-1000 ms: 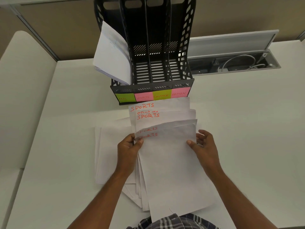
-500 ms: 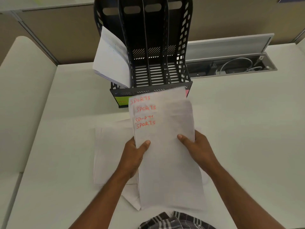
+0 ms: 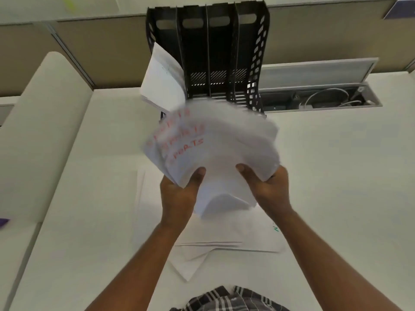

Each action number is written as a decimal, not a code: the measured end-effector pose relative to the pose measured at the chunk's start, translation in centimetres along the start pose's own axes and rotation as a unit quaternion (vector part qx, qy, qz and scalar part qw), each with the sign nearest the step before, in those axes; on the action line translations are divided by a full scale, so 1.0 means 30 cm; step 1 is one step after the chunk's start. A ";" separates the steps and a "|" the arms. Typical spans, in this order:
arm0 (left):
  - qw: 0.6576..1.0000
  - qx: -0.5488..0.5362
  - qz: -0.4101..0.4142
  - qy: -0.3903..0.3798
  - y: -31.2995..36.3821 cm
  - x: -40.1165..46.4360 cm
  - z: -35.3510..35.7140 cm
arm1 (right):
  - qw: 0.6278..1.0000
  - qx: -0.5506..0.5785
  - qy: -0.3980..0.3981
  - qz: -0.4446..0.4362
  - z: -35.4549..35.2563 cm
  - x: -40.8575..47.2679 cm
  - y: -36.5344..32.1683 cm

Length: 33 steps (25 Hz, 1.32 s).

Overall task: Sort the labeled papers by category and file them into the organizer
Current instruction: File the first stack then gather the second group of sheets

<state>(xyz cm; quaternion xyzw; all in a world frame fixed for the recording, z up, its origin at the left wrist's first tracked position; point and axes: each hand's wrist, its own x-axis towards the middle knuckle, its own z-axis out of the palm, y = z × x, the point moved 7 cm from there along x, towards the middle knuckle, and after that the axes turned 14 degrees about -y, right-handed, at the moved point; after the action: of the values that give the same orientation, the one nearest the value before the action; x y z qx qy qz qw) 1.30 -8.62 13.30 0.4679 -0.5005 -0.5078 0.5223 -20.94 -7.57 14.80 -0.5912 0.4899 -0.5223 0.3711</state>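
A stack of white sheets marked SPORTS in red (image 3: 215, 142) is held up off the desk, blurred and curling forward. My left hand (image 3: 179, 194) grips its left lower edge, thumb on top. My right hand (image 3: 267, 189) grips the right lower edge the same way. The stack's top edge hides the front labels of the black organizer (image 3: 251, 52), which stands upright just behind it. The organizer's leftmost slot holds a bundle of white papers (image 3: 164, 84) leaning out to the left. More white sheets (image 3: 229, 234) lie flat on the desk beneath my hands.
The white desk (image 3: 336, 176) runs right and left of the papers. An open cable trough (image 3: 318, 99) with wires and a raised lid sits right of the organizer. A beige partition (image 3: 101, 48) backs the desk. A lower white surface (image 3: 33, 131) lies to the left.
Both hands have lifted the SPORTS stack off the desk and moved it up toward the organizer. The sheets now bend forward and cover the coloured labels.
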 end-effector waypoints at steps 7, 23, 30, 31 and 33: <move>0.993 -0.016 -0.086 -0.081 -0.241 -0.033 -0.038 | 0.996 0.064 -0.023 0.058 0.030 -0.067 0.162; 0.990 0.115 0.073 -0.032 0.245 0.589 0.115 | 0.942 -0.302 0.033 -0.141 0.117 0.237 -0.280; 0.985 -0.035 -0.073 -0.152 0.178 0.815 0.213 | 0.939 -0.342 -0.022 -0.037 0.225 0.637 -0.099; 0.986 -0.036 -0.067 -0.148 0.149 0.817 0.206 | 0.938 -0.343 -0.034 -0.019 0.235 0.666 -0.059; 0.988 -0.027 -0.066 -0.138 0.087 0.809 0.179 | 0.940 -0.335 -0.063 0.022 0.261 0.694 0.017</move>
<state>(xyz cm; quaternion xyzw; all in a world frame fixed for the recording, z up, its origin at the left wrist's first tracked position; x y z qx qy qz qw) -4.31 -32.63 17.39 0.4108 -0.5223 -0.6140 0.4259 -13.89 -28.41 18.20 -0.7021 0.6247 -0.2820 0.1930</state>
